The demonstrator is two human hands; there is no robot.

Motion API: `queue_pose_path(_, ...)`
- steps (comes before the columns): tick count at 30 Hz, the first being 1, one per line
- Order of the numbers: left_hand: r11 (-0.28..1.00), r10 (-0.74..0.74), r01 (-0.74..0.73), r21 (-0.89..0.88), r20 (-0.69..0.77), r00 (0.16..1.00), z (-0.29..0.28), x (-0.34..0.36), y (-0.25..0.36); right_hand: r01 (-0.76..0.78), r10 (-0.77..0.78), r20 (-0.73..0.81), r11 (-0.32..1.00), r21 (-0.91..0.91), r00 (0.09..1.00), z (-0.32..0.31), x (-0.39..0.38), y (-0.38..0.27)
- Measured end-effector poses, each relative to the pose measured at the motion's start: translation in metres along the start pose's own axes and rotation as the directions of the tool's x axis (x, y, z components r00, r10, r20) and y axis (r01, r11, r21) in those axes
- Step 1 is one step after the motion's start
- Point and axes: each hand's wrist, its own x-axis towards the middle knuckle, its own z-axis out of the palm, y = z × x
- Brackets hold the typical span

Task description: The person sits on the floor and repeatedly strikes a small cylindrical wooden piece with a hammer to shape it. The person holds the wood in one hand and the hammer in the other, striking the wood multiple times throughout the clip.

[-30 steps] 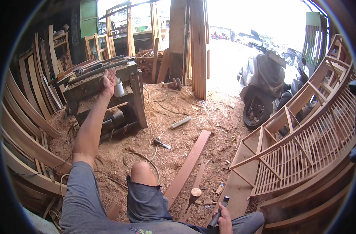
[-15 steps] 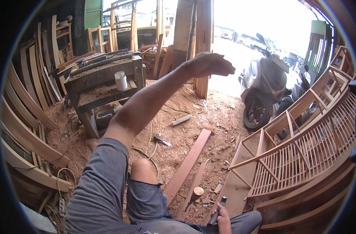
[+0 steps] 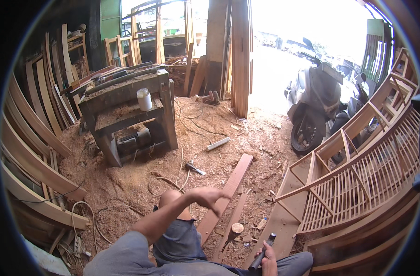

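Note:
My left hand [image 3: 211,198] hangs over a long reddish wooden plank [image 3: 236,177], its fingers stretched out and slightly blurred, holding nothing. Whether it touches the plank I cannot tell. Low in the picture, my right hand [image 3: 269,260] is closed around a dark rod-shaped tool [image 3: 257,262] with a thicker dark end pointing up; its exact kind is unclear. Between my hands, a piece with a round pale wooden end [image 3: 237,228] and a darker body rests by a narrower wooden strip [image 3: 235,212]. A hammer-like tool [image 3: 195,169] lies on the shavings beyond my left hand.
A dusty wooden machine bench [image 3: 127,99] holds a white jar [image 3: 144,100]. Slatted wooden frames [image 3: 352,184] lean at right, near a parked motor scooter [image 3: 313,101]. Curved boards [image 3: 40,161] stack at left. Cords [image 3: 96,225] cross the shavings-covered floor.
My left arm has swung down and back toward me, from stretched out toward the bright doorway to above the plank. My right hand keeps hold of the dark tool, nearly still.

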Motion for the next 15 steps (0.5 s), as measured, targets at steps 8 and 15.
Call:
queue_pose_path(8,0.934,-0.035,0.001,-0.358,-0.089,0.995,0.184,0.011,-0.015,-0.006,0.011,0.067,0.997,-0.072,0.998,-0.006,0.041,0.009)
queue_pose_path(15,0.923,-0.012,-0.088,-0.374,-0.257,0.966,0.125,0.004,-0.006,0.004,0.024,0.215,0.992,-0.127,0.976,-0.007,0.034,0.012)
